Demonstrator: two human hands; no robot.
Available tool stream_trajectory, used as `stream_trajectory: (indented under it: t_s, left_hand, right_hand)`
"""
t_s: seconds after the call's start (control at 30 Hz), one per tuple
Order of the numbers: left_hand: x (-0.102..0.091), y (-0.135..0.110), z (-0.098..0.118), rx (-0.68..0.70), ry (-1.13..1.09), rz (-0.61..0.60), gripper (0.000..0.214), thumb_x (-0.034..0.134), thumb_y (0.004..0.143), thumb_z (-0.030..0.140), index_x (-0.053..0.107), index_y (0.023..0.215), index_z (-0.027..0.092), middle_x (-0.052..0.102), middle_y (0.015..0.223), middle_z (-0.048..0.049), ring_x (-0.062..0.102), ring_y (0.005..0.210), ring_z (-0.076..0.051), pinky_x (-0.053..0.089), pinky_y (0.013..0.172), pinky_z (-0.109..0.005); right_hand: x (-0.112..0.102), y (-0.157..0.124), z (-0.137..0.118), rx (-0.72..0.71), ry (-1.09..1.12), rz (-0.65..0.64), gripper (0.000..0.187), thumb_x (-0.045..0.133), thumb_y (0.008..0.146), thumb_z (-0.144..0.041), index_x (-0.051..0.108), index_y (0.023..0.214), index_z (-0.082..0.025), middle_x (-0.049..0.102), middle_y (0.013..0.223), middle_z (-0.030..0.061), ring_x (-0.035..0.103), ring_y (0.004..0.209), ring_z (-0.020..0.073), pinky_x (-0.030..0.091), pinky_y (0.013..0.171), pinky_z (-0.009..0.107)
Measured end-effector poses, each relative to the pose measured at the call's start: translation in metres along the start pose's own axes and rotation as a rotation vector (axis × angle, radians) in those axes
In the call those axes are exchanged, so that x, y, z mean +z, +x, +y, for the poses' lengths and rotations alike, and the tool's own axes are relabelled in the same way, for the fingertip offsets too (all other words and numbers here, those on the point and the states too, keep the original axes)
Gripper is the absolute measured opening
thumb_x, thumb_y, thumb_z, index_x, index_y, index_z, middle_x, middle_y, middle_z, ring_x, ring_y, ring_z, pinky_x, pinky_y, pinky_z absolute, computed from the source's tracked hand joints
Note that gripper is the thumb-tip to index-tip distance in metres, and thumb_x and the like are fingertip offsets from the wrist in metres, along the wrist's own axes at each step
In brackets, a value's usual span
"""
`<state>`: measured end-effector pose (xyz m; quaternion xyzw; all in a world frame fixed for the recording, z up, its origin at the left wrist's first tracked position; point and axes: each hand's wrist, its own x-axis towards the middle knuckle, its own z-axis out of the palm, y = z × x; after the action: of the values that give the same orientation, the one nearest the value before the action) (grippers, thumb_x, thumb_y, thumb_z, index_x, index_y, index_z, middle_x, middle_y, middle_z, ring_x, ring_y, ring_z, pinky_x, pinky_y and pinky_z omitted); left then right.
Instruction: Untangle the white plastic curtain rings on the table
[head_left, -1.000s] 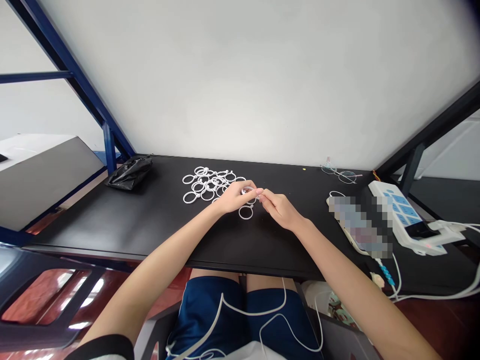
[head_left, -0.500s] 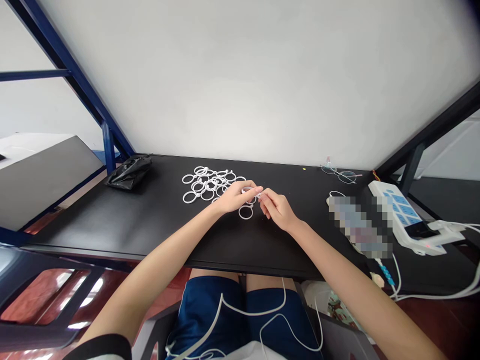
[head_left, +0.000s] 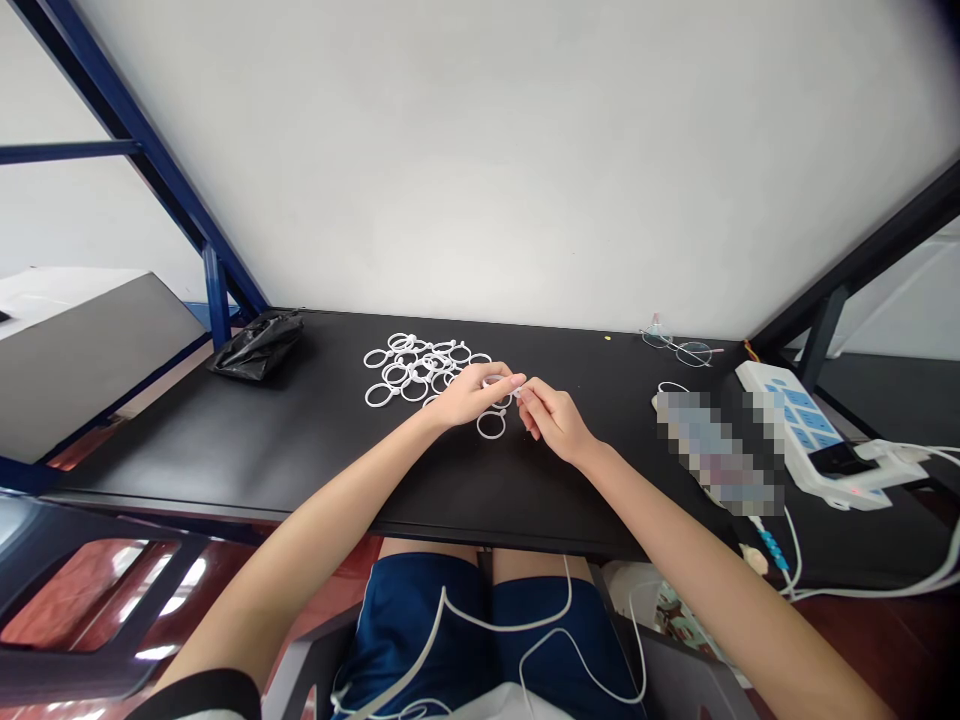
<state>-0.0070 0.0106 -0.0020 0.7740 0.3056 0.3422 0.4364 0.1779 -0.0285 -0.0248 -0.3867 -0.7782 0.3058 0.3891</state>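
Observation:
My left hand (head_left: 474, 394) is closed on a white ring (head_left: 496, 379), which looks like a curtain ring with a small eyelet. Against its fingertips, my right hand (head_left: 553, 415) pinches the small end of that same ring, mostly covered by the fingers. Just below the hands a loose white ring (head_left: 491, 425) lies flat on the black desk. To the left, several more white rings (head_left: 413, 387) are heaped together, some overlapping, and my left hand hides part of the heap's right side.
A crumpled black plastic bag (head_left: 257, 345) lies at the desk's far left. Glasses (head_left: 693, 353) rest at the back right. A blurred phone (head_left: 720, 455) and a white power strip (head_left: 799, 420) with cables are at the right. A white cable (head_left: 510, 628) crosses my lap.

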Motion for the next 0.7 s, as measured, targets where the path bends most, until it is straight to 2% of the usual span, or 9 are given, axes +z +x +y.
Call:
stream_trajectory:
  t_s: [0.27, 0.7]
  left_hand:
    - [0.0012, -0.0002, -0.0019, -0.019, -0.029, -0.013, 0.046, 0.046, 0.091, 0.054, 0.052, 0.068, 0.015, 0.043, 0.062, 0.0023, 0.041, 0.059, -0.009, 0.034, 0.055, -0.022]
    - [0.0019, -0.0002, -0.0027, -0.034, -0.044, -0.007, 0.045, 0.047, 0.090, 0.055, 0.052, 0.069, 0.015, 0.042, 0.062, 0.0026, 0.040, 0.058, -0.009, 0.034, 0.055, -0.022]
  right_hand:
    - [0.0008, -0.0011, -0.0017, 0.013, 0.014, -0.009, 0.031, 0.032, 0.101, -0.040, 0.044, 0.080, -0.022, 0.048, 0.054, -0.0070, 0.046, 0.042, 0.0081, 0.041, 0.053, 0.024]
    - [0.0019, -0.0009, 0.0004, -0.004, 0.016, 0.004, 0.031, 0.032, 0.101, -0.039, 0.044, 0.079, -0.022, 0.047, 0.052, -0.0072, 0.045, 0.042, 0.0083, 0.041, 0.052, 0.024]
